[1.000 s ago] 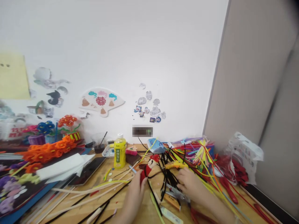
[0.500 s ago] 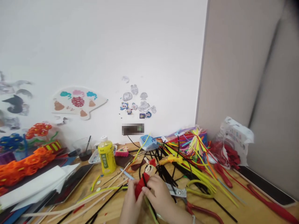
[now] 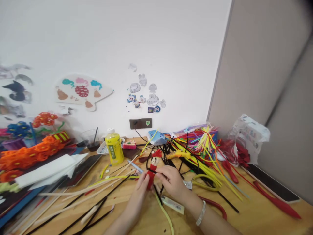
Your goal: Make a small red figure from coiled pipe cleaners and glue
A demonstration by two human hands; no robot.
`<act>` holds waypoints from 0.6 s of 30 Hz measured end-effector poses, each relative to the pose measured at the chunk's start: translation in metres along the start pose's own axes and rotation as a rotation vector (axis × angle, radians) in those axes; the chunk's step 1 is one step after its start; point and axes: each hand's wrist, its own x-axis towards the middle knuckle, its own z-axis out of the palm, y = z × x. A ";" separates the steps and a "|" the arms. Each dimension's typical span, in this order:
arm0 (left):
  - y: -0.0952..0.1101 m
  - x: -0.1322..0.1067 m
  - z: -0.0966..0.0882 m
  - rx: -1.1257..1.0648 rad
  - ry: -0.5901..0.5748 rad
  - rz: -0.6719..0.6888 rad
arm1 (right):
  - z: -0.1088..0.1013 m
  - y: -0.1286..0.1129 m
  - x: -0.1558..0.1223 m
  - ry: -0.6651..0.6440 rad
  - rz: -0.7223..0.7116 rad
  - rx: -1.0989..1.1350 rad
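Note:
A small doll (image 3: 151, 176), with a red fuzzy body, a pale face with dark marks and a red top, stands nearly upright between my hands. My left hand (image 3: 141, 183) is closed around the left side of its body. Across the doll's chest runs a black pipe cleaner (image 3: 152, 170). My right hand (image 3: 170, 179) pinches that strip's right end beside the doll, its fingertips close to the red body. Partly behind my right wrist are yellow-handled scissors (image 3: 207, 186) and a red-handled tool (image 3: 216, 206). A small pale labelled piece (image 3: 173, 205) lies below my right hand.
Loose black and yellow pipe cleaners (image 3: 210, 174) cover the table to the right, near a colourful bundle (image 3: 202, 135). A yellow bottle (image 3: 114, 148) stands at the back left. Orange fuzzy flowers (image 3: 31, 155) and white paper (image 3: 52, 171) lie at left. A phone-like black slab (image 3: 271, 182) rests at right.
The view has tipped downward. My right hand has moved up the doll and now pinches the black pipe cleaner, which lies across the chest. The doll stands more upright.

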 end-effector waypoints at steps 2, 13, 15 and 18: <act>0.004 0.002 0.001 -0.050 0.006 0.017 | -0.001 0.003 0.001 -0.022 0.001 0.044; 0.014 0.007 0.003 -0.170 0.081 0.078 | 0.006 -0.008 -0.003 -0.022 0.145 0.221; 0.014 0.006 0.004 -0.177 0.077 0.082 | 0.010 -0.008 -0.005 0.009 0.190 0.242; 0.013 0.004 0.006 -0.192 0.066 0.082 | 0.018 -0.006 -0.009 0.095 0.274 0.248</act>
